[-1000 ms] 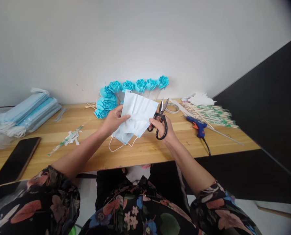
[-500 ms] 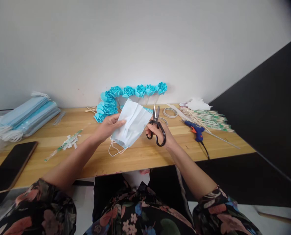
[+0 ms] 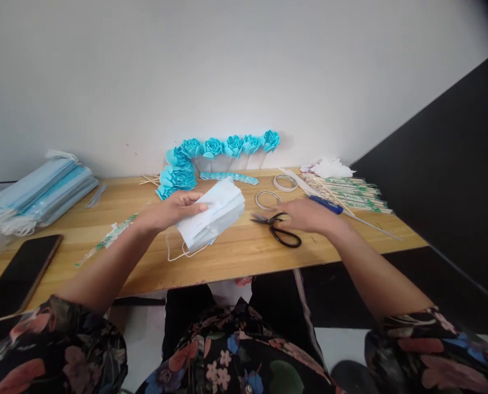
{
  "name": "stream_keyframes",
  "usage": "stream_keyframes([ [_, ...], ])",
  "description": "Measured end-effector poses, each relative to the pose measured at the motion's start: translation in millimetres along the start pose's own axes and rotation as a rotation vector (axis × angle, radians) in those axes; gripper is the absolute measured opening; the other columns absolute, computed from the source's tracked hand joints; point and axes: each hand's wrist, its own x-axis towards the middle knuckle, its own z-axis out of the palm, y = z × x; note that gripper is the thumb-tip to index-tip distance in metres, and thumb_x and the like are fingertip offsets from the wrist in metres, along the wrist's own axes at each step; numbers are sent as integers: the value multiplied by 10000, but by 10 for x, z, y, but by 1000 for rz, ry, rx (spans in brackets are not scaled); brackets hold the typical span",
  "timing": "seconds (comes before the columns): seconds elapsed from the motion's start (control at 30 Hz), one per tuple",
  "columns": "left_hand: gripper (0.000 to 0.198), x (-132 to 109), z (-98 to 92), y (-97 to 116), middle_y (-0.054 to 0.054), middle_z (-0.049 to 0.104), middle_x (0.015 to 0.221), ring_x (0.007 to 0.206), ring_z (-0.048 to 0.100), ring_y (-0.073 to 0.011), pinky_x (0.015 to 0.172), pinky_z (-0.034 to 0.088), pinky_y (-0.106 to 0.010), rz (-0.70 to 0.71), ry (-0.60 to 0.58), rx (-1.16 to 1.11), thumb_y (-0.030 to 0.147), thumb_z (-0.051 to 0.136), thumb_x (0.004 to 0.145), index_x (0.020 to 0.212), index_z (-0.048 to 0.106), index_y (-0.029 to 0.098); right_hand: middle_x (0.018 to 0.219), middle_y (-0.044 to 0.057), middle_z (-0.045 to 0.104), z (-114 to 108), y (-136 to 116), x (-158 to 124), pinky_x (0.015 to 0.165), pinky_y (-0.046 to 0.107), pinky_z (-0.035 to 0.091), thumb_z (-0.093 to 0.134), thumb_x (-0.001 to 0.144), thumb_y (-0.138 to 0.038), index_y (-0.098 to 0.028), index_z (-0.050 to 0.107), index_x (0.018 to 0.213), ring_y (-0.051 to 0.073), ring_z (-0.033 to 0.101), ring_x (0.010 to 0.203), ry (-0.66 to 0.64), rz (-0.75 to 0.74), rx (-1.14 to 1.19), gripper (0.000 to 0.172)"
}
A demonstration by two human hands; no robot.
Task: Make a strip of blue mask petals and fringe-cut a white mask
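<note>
My left hand (image 3: 182, 209) pinches a pale blue face mask (image 3: 213, 212) by its left side, above the table's front part. White ear loops (image 3: 184, 253) dangle from the mask's lower end. To the right, my right hand (image 3: 303, 215) is at the black-handled scissors (image 3: 285, 236), its fingers over the upper handle loop. The scissors are low at the tabletop, blades pointing left and slightly apart. Just behind them lies a roll of tape (image 3: 267, 192). The fingertips of my right hand are partly hidden.
Blue flowers (image 3: 233, 146) line the wall, with a blue folded strip (image 3: 229, 177) before them. Stacked masks (image 3: 42, 189) and a phone (image 3: 22, 273) lie left. At right are another tape roll (image 3: 285, 183), a glue gun (image 3: 326, 204), wrapped sticks (image 3: 350, 194) and white scraps (image 3: 332, 168).
My right hand has carried the scissors down and right, away from the mask, and turned them so the blades point left. The mask has dropped slightly and tilted in my left hand.
</note>
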Motion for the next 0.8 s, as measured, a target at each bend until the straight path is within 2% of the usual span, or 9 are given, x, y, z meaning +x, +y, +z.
stream_keyframes([
  [0.07,323,52,61,48,-52,742,734,520,616,-144,437,441,-215,-8,-76,40,491,775,780,946,781,214,1046,110,780,-210,-151,33,773,380,476,723,804,-307,-215,728,1215,335,705,955,200,19,97,421],
  [0.13,293,122,125,116,-52,741,738,531,618,-148,442,432,-219,2,-143,82,481,759,796,920,782,216,1114,57,767,-387,-388,100,857,381,477,745,805,-341,-274,697,1261,303,687,1036,326,-146,349,464],
  [0.23,252,243,182,232,-27,694,651,490,556,-128,436,387,-222,50,-226,204,468,744,804,827,788,221,1155,25,748,-502,-770,287,858,348,471,846,679,-338,-301,694,1240,275,661,1067,295,-414,587,582],
  [0.33,234,325,159,327,5,600,541,452,453,-97,430,307,-225,140,-163,393,426,772,766,678,770,210,915,8,750,-472,-983,533,689,284,412,825,677,-283,-253,752,1035,200,636,808,150,-467,527,366],
  [0.43,233,297,92,353,-9,639,613,558,521,-125,503,364,-240,216,195,458,398,759,764,659,750,190,657,-36,631,-410,-953,733,581,248,313,759,732,-264,-210,726,763,119,509,614,101,-487,588,71],
  [0.53,209,171,70,249,-40,726,881,839,625,-180,743,483,-271,416,706,363,392,685,841,831,753,194,560,-52,501,-349,-804,832,523,241,245,725,772,-350,-183,640,628,86,405,543,196,-408,815,236],
  [0.6,215,92,110,93,-42,720,997,964,622,-185,891,479,-294,519,877,253,399,644,889,936,735,210,555,-53,469,-301,-729,854,509,234,233,725,769,-425,-180,597,606,80,381,540,328,-318,1005,321],
  [0.7,271,80,236,-190,-64,707,1024,1003,614,-192,951,463,-328,399,805,62,455,643,904,953,713,199,649,-34,584,-218,-715,861,528,224,327,769,704,-515,-183,669,747,100,470,594,406,-243,1325,350],
  [0.8,480,208,341,-343,-114,685,1203,1051,636,-229,915,501,-372,232,521,-240,589,662,861,1163,676,216,776,-14,688,-117,-787,860,593,243,439,833,625,-528,-199,721,875,129,563,677,379,-253,1517,428],
])
